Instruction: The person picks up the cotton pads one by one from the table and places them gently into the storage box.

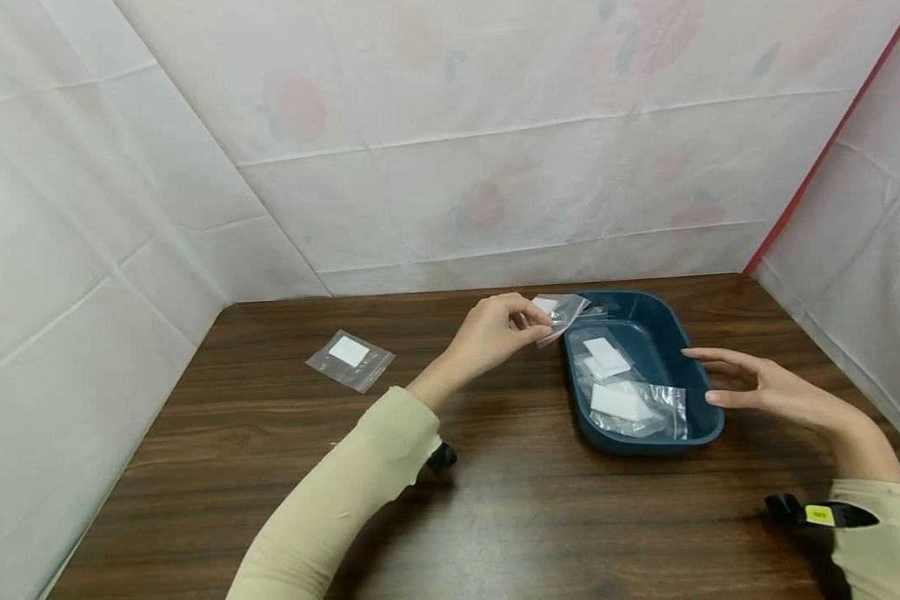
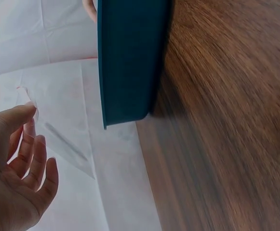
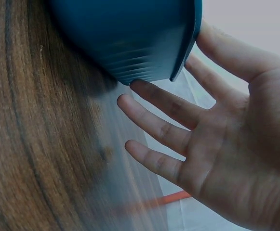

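Note:
My left hand (image 1: pixel 498 323) pinches a small clear zip bag (image 1: pixel 567 308) with a white piece in it, held at the upper left rim of a dark blue bin (image 1: pixel 618 448). In the left wrist view the thumb and index finger meet on the thin clear plastic (image 2: pixel 67 147). Inside the bin lie several similar bags, among them one with a white rectangle (image 1: pixel 617 403) near the front. At the bin's right side is my right hand (image 1: pixel 768 390), fingers spread and fairly straight. The right wrist view shows its fingertips (image 3: pixel 139 85) against or close to the bin's outer wall.
Another clear zip bag (image 1: pixel 351 360) with a white piece lies flat at the left of the brown wood-grain table (image 1: pixel 495 508). A white sheet with faint fruit prints (image 1: pixel 487 208) hangs behind the table, and white sheeting closes both sides.

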The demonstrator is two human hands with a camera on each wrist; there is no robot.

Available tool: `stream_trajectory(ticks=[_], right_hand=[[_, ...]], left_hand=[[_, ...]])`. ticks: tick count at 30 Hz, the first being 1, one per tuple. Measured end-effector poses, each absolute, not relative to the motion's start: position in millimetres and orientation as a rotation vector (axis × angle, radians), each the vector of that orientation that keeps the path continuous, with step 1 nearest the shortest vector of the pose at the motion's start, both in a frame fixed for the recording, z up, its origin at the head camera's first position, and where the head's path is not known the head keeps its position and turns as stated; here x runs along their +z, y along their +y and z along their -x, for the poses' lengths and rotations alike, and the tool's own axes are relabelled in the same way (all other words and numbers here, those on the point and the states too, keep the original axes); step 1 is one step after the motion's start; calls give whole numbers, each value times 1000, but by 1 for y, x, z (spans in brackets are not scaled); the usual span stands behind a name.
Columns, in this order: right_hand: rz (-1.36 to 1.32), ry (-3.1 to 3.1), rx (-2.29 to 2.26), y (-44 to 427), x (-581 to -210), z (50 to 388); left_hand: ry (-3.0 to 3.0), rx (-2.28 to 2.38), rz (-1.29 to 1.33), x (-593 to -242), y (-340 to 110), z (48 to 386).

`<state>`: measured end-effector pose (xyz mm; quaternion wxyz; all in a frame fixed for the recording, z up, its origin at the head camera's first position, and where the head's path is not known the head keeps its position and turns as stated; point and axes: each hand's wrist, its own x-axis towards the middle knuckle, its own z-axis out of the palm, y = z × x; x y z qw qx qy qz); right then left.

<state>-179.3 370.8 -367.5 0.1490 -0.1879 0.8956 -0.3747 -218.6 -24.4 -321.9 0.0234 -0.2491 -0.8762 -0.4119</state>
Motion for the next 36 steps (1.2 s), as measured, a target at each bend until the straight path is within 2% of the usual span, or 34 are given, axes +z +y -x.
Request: stream_trajectory(ticks=[36], right_hand=[[522, 2572, -1074, 372, -367, 178]], left_hand=[[-2662, -1297, 1008, -333, 46, 207]])
